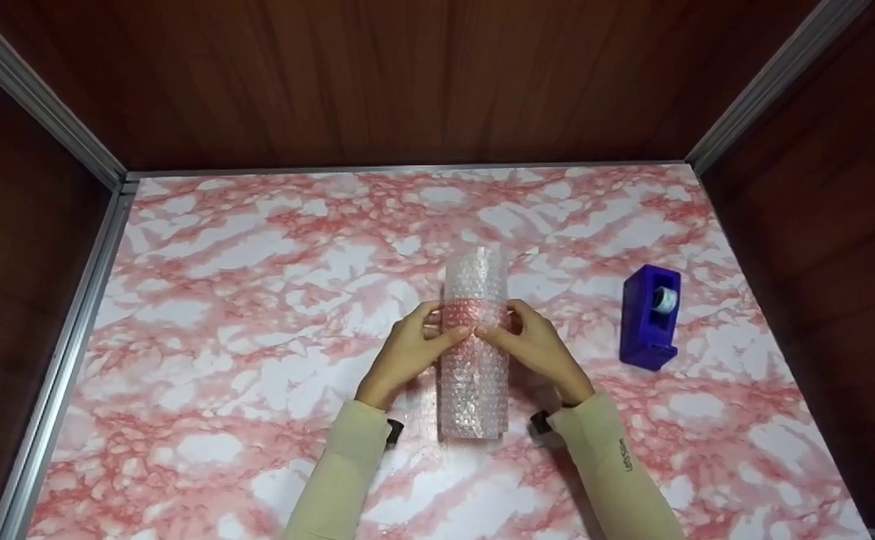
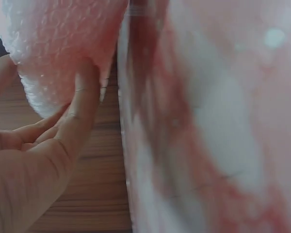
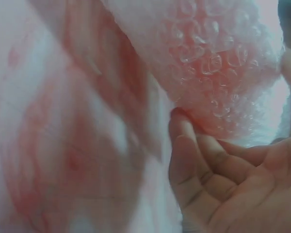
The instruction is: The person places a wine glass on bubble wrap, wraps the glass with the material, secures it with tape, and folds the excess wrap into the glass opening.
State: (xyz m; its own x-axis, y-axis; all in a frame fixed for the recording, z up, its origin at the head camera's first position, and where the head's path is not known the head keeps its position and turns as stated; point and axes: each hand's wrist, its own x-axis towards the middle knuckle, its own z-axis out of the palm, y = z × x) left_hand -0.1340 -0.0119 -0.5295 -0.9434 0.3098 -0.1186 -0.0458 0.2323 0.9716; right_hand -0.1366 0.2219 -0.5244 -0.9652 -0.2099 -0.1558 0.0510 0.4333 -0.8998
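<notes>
A long roll of bubble wrap (image 1: 473,390) lies upright in the head view, running away from the person, with something reddish showing through its middle. My left hand (image 1: 415,346) grips its left side, thumb on top and fingers along the flank. From the right, my right hand (image 1: 538,346) holds it the same way, so the two thumbs nearly meet on top. The left wrist view shows the left fingers (image 2: 80,107) curled against the bubbly plastic. In the right wrist view, the right fingertips (image 3: 182,128) touch the underside of the wrap. What is inside cannot be made out.
A purple tape dispenser (image 1: 639,319) with a tape roll stands to the right of the right hand. The red-and-white marbled table (image 1: 257,300) is bordered by dark wooden panels (image 1: 407,82) at the back and both sides.
</notes>
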